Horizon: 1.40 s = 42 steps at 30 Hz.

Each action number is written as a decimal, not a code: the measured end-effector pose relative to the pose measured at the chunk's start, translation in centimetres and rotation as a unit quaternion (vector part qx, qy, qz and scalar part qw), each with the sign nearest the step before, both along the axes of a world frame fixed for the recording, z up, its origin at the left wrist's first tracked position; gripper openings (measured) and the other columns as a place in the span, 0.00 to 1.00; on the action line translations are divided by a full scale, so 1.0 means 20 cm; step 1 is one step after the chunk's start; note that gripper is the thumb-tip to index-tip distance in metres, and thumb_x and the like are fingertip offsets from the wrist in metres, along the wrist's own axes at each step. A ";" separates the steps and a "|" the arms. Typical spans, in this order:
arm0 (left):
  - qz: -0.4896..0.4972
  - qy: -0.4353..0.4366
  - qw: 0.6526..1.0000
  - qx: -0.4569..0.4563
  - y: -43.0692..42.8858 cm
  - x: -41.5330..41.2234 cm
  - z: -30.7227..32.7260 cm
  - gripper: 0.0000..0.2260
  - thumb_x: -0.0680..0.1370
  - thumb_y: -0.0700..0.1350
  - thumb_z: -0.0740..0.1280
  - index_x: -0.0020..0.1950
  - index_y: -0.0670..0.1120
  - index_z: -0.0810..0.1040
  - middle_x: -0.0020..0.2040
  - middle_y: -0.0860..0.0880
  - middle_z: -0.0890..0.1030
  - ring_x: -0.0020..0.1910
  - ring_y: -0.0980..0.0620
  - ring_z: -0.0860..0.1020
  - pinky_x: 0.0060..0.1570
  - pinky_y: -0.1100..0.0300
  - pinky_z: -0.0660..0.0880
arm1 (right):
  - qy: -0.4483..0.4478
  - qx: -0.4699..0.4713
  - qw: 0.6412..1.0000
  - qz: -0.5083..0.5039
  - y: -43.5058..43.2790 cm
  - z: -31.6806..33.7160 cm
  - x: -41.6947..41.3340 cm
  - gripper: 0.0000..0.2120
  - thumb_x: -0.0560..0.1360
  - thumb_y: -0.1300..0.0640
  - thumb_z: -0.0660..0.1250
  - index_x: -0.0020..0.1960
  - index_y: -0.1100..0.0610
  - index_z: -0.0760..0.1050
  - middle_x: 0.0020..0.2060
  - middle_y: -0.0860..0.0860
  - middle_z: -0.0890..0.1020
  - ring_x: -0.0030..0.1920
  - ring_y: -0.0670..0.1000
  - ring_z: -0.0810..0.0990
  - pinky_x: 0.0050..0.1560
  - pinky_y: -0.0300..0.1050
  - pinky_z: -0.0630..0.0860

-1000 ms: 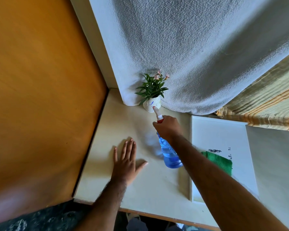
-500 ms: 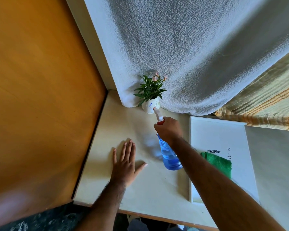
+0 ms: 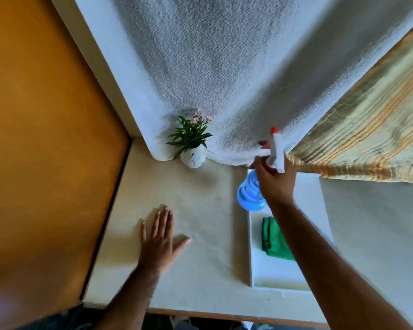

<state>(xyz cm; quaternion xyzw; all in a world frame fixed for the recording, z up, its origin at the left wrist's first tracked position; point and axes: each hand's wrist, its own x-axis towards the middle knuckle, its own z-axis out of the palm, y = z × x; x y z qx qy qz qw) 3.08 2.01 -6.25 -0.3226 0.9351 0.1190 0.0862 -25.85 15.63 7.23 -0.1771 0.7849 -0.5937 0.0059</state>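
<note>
Head view, the only one. The right hand [image 3: 275,184] is wrapped round the neck of the spray bottle [image 3: 249,194], fingers curled tight under the white pump head. The red nozzle tip pokes up toward twelve o'clock. The hand covers most of the neck and the trigger, so the fingers' position on the trigger can't be made out. The blue body is motion-blurred and hangs out at the hand's eight o'clock, above the far left corner of the white tray [image 3: 250,258]. Whether its base touches the tray is impossible to tell.

The left hand [image 3: 159,239] lies flat on the table [image 3: 200,270], fingers straight and spread, holding nothing, well apart from the bottle at its seven o'clock.

A green cloth [image 3: 273,239] lies folded in the tray, its right edge hidden behind the right forearm. At ten o'clock from the bottle stands a potted plant [image 3: 192,141] against the hanging white towel [image 3: 224,67]. A striped cloth [image 3: 367,129] runs off the frame at three o'clock, and an orange panel [image 3: 45,139] fills the nine o'clock side.
</note>
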 end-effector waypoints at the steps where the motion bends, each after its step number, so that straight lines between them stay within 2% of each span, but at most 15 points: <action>1: 0.000 0.001 1.000 0.001 0.00 0.00 0.00 0.48 0.79 0.75 0.41 0.78 0.38 0.70 0.78 0.38 0.73 0.76 0.37 0.74 0.71 0.26 0.70 | 0.007 -0.011 1.000 -0.006 0.04 0.00 -0.05 0.12 0.73 0.55 0.70 0.55 0.47 0.81 0.38 0.48 0.86 0.38 0.44 0.86 0.42 0.37 0.79; 4: -0.001 -0.005 1.000 0.007 0.00 -0.01 0.02 0.50 0.79 0.75 0.39 0.78 0.37 0.70 0.78 0.37 0.73 0.75 0.35 0.75 0.70 0.24 0.69 | 0.022 -0.022 0.999 -0.008 0.12 -0.06 -0.19 0.14 0.75 0.57 0.69 0.60 0.46 0.80 0.49 0.44 0.86 0.45 0.55 0.86 0.50 0.56 0.83; 6: 0.002 -0.010 1.000 0.008 0.01 -0.02 0.03 0.50 0.79 0.75 0.38 0.77 0.36 0.71 0.77 0.36 0.74 0.74 0.35 0.75 0.68 0.23 0.69 | 0.032 -0.021 0.999 -0.010 0.17 -0.11 -0.25 0.14 0.76 0.58 0.70 0.59 0.45 0.79 0.51 0.41 0.85 0.44 0.56 0.85 0.50 0.62 0.83; 10: 0.002 -0.015 1.000 0.011 0.01 -0.03 0.04 0.48 0.80 0.74 0.39 0.76 0.36 0.73 0.76 0.37 0.75 0.72 0.35 0.77 0.67 0.24 0.70 | 0.043 -0.007 0.999 -0.012 0.23 -0.20 -0.31 0.14 0.76 0.53 0.71 0.60 0.42 0.78 0.42 0.39 0.84 0.38 0.45 0.83 0.45 0.46 0.81; 13: 0.002 -0.021 1.000 0.015 0.01 -0.03 0.04 0.48 0.80 0.74 0.40 0.76 0.37 0.72 0.77 0.37 0.75 0.73 0.36 0.76 0.68 0.25 0.71 | 0.048 -0.002 0.999 -0.004 0.25 -0.25 -0.32 0.11 0.76 0.51 0.73 0.58 0.47 0.80 0.39 0.39 0.84 0.36 0.47 0.84 0.44 0.47 0.82; 15: 0.000 -0.026 0.999 0.019 0.01 -0.03 0.02 0.48 0.80 0.74 0.40 0.77 0.37 0.72 0.77 0.38 0.74 0.74 0.36 0.76 0.69 0.25 0.70 | 0.030 -0.002 0.999 -0.011 0.26 -0.28 -0.30 0.14 0.75 0.49 0.74 0.59 0.44 0.79 0.38 0.40 0.83 0.37 0.42 0.82 0.46 0.43 0.80; 21: -0.004 -0.033 0.999 0.019 0.00 -0.01 -0.02 0.47 0.80 0.75 0.41 0.79 0.38 0.69 0.79 0.39 0.72 0.76 0.38 0.74 0.71 0.26 0.68 | -0.003 -0.006 1.000 0.002 0.25 -0.28 -0.28 0.23 0.69 0.46 0.81 0.62 0.44 0.79 0.37 0.44 0.84 0.37 0.42 0.81 0.46 0.37 0.79; 23: -0.006 -0.032 0.999 0.020 0.00 -0.01 -0.03 0.48 0.79 0.75 0.41 0.79 0.38 0.69 0.79 0.39 0.72 0.76 0.38 0.74 0.72 0.27 0.68 | -0.038 0.003 0.999 -0.007 0.27 -0.27 -0.26 0.27 0.65 0.41 0.82 0.60 0.47 0.80 0.40 0.43 0.85 0.39 0.40 0.81 0.50 0.43 0.81; 25: -0.008 -0.032 0.999 0.016 -0.01 -0.01 -0.03 0.48 0.79 0.75 0.40 0.80 0.39 0.67 0.80 0.39 0.70 0.77 0.39 0.72 0.73 0.27 0.67 | -0.052 0.047 0.998 -0.007 0.32 -0.26 -0.22 0.32 0.61 0.34 0.81 0.60 0.46 0.78 0.44 0.37 0.85 0.44 0.37 0.81 0.54 0.44 0.81; 27: -0.008 -0.035 0.999 0.017 -0.01 -0.01 -0.04 0.50 0.77 0.76 0.37 0.82 0.40 0.63 0.82 0.40 0.67 0.79 0.39 0.69 0.74 0.27 0.64 | -0.029 0.080 0.996 -0.001 0.42 -0.29 -0.14 0.35 0.63 0.35 0.80 0.67 0.38 0.72 0.53 0.32 0.81 0.55 0.35 0.79 0.59 0.36 0.76; 30: -0.006 -0.026 0.999 0.018 -0.01 -0.01 -0.06 0.53 0.73 0.78 0.33 0.84 0.41 0.56 0.85 0.42 0.58 0.83 0.41 0.61 0.78 0.28 0.57 | 0.044 0.173 0.984 -0.003 0.67 -0.41 0.06 0.43 0.68 0.31 0.73 0.76 0.47 0.64 0.63 0.45 0.75 0.65 0.49 0.74 0.67 0.47 0.72; 33: 0.003 -0.019 0.999 0.030 -0.01 0.00 -0.06 0.55 0.69 0.80 0.28 0.85 0.45 0.48 0.87 0.45 0.50 0.86 0.44 0.53 0.81 0.32 0.48 | 0.175 0.354 0.909 0.132 0.92 -0.56 0.26 0.46 0.71 0.25 0.64 0.77 0.56 0.65 0.68 0.54 0.73 0.69 0.56 0.71 0.72 0.50 0.67; 35: 0.003 -0.012 0.999 0.031 0.00 0.00 -0.03 0.55 0.71 0.79 0.30 0.84 0.43 0.53 0.86 0.43 0.55 0.85 0.41 0.56 0.81 0.31 0.51 | 0.223 0.419 0.858 0.195 1.01 -0.64 0.33 0.44 0.75 0.28 0.62 0.79 0.58 0.64 0.73 0.56 0.71 0.74 0.58 0.69 0.77 0.52 0.63; 39: -0.002 -0.013 1.000 0.028 0.00 -0.01 -0.02 0.53 0.75 0.77 0.34 0.83 0.40 0.61 0.84 0.41 0.63 0.82 0.39 0.64 0.77 0.28 0.59 | 0.239 0.449 0.835 0.211 1.02 -0.68 0.32 0.31 0.79 0.46 0.58 0.77 0.61 0.67 0.77 0.58 0.66 0.75 0.60 0.70 0.78 0.54 0.60; 42: -0.001 -0.012 1.000 0.024 -0.01 -0.01 -0.03 0.53 0.74 0.77 0.34 0.83 0.41 0.60 0.84 0.42 0.62 0.82 0.40 0.63 0.78 0.28 0.58 | 0.255 0.455 0.827 0.209 0.99 -0.67 0.29 0.27 0.78 0.60 0.61 0.77 0.61 0.65 0.77 0.58 0.66 0.74 0.60 0.71 0.80 0.51 0.57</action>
